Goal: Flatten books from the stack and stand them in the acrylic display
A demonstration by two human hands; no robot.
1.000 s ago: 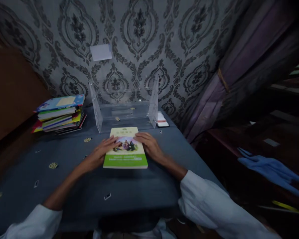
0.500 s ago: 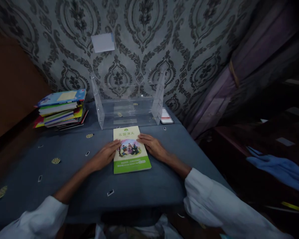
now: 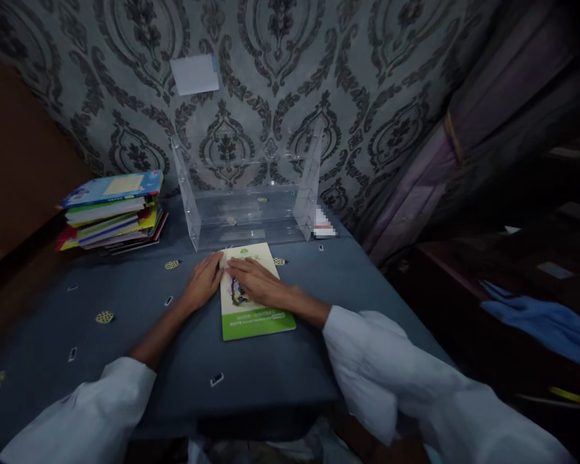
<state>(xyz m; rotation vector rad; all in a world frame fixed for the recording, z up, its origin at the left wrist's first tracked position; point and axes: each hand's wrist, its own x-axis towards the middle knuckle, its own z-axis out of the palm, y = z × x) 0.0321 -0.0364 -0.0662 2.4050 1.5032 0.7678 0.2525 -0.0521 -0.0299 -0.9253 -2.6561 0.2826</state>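
Atop one book point(image 3: 255, 322), one flat right hand point(image 3: 257, 282); at its left edge, one unclenched left hand point(image 3: 205, 280).

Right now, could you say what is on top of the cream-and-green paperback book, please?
The right hand lies across the cream-and-green paperback book, the left hand at its left edge. Part of the cover picture shows; the rest is covered.

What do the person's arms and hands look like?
The left sleeve and right sleeve are whitish, loose and wrinkled, ending partway down the forearms. No pattern shows on the cloth. The left hand and right hand are bare: I see no gloves, rings or watch.
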